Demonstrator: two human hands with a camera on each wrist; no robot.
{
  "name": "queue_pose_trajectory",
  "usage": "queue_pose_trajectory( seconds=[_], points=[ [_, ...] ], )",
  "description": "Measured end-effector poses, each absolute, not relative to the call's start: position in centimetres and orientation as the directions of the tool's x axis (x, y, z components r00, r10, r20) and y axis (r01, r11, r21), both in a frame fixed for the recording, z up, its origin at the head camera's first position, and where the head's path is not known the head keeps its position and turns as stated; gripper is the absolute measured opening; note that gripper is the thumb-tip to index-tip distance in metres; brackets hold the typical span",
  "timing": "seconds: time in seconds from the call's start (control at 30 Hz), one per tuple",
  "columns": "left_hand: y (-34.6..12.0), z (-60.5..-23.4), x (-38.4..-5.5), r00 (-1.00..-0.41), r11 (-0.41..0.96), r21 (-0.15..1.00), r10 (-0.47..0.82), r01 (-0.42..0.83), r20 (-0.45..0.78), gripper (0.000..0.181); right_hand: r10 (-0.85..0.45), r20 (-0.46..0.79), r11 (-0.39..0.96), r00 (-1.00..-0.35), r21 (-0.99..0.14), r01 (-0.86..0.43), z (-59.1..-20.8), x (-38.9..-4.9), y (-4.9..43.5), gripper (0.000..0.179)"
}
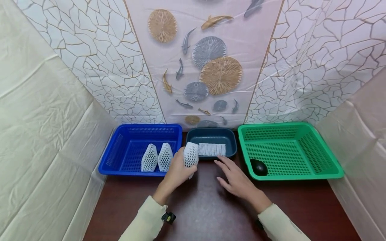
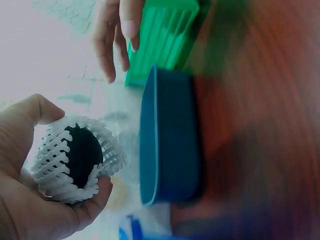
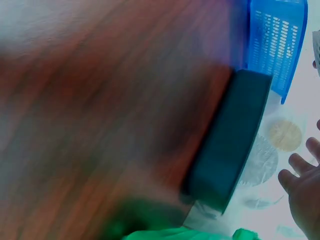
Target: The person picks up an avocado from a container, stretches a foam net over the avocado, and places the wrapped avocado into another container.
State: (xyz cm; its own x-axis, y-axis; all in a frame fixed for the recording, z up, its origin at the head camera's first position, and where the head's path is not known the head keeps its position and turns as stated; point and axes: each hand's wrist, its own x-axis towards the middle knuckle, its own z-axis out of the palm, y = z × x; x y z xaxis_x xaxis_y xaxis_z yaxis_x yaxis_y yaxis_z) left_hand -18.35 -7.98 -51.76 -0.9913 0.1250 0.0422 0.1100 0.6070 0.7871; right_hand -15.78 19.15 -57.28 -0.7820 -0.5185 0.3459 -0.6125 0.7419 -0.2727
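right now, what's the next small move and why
Probably have the left hand lower the dark item into the blue basket, beside the two white sleeves there: the item already sits inside a similar sleeve, and the right hand holds nothing.

I can't read any lettering, label, brand, number or sign anywhere here, not on the blue basket (image 1: 129, 172), the green basket (image 1: 295, 177), the dark tray (image 1: 211, 135) or the patterned backdrop (image 1: 253, 50).
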Motion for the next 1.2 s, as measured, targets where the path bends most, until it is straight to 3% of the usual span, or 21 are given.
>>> queue_pose_trajectory(
  seconds=[0.17,0.57,1.2],
  points=[
    [-9.9,-50.9,-19.2,-0.995,0.625,0.774,0.061,0.099,0.078,0.083,-0.574,0.377,0.692,-0.727,-0.251,-0.677,-56.6,-16.6,17.8,0.066],
    [-15.9,-50.1,-21.4,-0.994,0.678,0.735,-0.091,-0.013,0.066,0.086,-0.629,0.355,0.649,-0.692,-0.249,-0.719,-55.9,-17.9,14.1,0.068],
    [-23.4,-50.7,-24.1,-0.96,0.706,0.657,-0.26,-0.264,-0.107,0.092,-0.682,0.218,0.639,-0.698,-0.286,-0.714,-55.7,-19.2,8.5,0.068]
  ],
)
